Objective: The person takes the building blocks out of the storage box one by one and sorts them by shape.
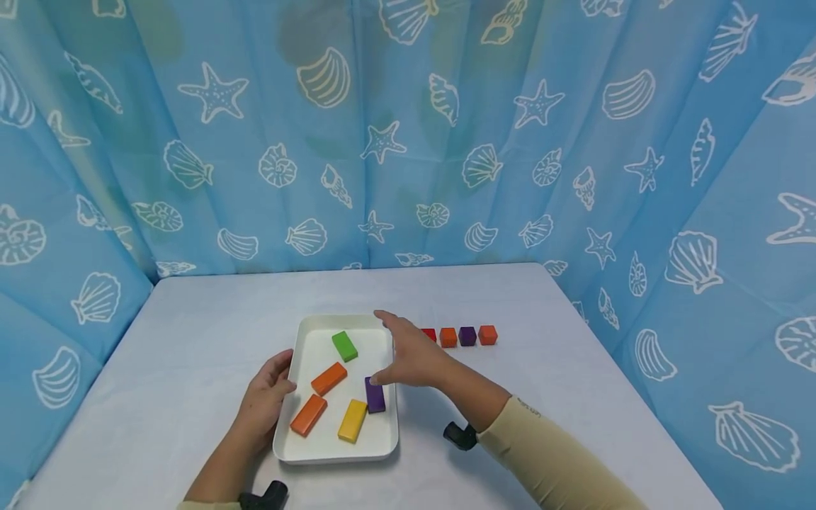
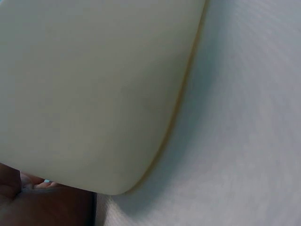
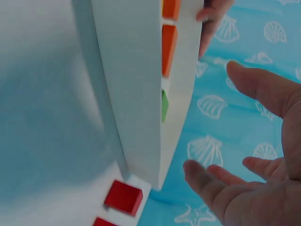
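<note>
A white rectangular tray (image 1: pixel 338 453) holds a green block (image 1: pixel 345 346), an orange block (image 1: pixel 329 379), another orange block (image 1: pixel 309 415), a yellow block (image 1: pixel 353 421) and a purple block (image 1: pixel 375 398). My left hand (image 1: pixel 264 393) grips the tray's left side, thumb at the rim and fingers along the outer wall. Over the right side of the tray, my right hand (image 1: pixel 414 354) is spread with nothing in it; its thumb tip overlaps the purple block in the head view. The right wrist view shows its fingers (image 3: pixel 207 183) apart, above the level of the rim.
To the right of the tray a row of small cubes lies on the white tabletop (image 1: pixel 542 397): a red cube (image 1: pixel 430 333), an orange cube (image 1: pixel 449 337), a purple cube (image 1: pixel 468 336) and an orange-red cube (image 1: pixel 488 335). A blue shell-patterned curtain (image 1: pixel 408 191) hangs behind the table.
</note>
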The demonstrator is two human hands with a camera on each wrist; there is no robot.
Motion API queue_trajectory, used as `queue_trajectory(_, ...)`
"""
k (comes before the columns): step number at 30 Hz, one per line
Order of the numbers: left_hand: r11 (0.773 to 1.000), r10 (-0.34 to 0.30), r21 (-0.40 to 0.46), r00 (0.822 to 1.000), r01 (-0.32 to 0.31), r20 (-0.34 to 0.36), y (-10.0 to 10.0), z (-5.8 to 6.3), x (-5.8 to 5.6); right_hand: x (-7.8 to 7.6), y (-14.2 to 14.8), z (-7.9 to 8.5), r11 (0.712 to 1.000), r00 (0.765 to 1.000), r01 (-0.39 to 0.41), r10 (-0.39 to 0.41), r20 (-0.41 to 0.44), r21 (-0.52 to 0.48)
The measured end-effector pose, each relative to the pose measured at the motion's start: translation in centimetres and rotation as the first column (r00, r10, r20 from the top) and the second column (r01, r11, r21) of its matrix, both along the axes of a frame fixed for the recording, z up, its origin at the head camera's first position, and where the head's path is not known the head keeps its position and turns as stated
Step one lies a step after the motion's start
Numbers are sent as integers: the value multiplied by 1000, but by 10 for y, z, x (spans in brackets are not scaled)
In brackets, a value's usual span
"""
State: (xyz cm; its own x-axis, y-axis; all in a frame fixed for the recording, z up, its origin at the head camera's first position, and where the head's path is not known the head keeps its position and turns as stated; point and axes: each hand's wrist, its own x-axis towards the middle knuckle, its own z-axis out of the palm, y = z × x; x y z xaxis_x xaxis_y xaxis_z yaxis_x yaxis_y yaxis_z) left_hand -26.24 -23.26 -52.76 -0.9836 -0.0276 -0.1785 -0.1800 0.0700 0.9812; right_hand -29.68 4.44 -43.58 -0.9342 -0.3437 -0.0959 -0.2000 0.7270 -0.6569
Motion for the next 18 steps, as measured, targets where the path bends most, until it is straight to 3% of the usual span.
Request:
queue_trajectory(4, 1000, -1, -9, 1000, 1, 1, 0, 0, 0, 4, -11, -7, 997, 997, -70, 68, 43, 28)
queue_trajectory(9, 1000, -5, -10, 1000, 5, -10, 0, 1, -1, 8, -21, -13, 976, 990, -134, 122, 77, 173)
queue_trajectory(18, 1000, 0, -13, 1000, 0, -8, 0, 1, -1, 17, -47, -15, 914, 988, -129, 83, 134, 384)
